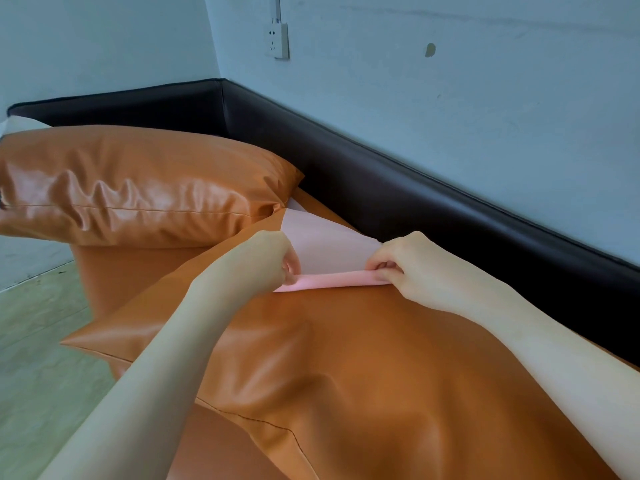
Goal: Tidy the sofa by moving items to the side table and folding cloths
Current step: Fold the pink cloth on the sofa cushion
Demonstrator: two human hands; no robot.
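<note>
Pinching a pink cloth [322,252] at its folded edge, the left hand [273,261] and right hand [412,268] grip it over an orange cushion [346,358].

Two orange cushions [138,185], one pink cloth [325,251], two hands [266,261], one wall socket [278,41].

Both bare forearms reach forward from the bottom of the view, converging toward the middle. The left hand [273,259] is curled into a loose fist, knuckles up, thumb and fingers pinching the pink cloth [329,258] at its folded edge. The right hand [407,263] mirrors it (palm down, fingers tucked under), pinching the same edge near its other end. The hands sit level, close but apart.
</note>
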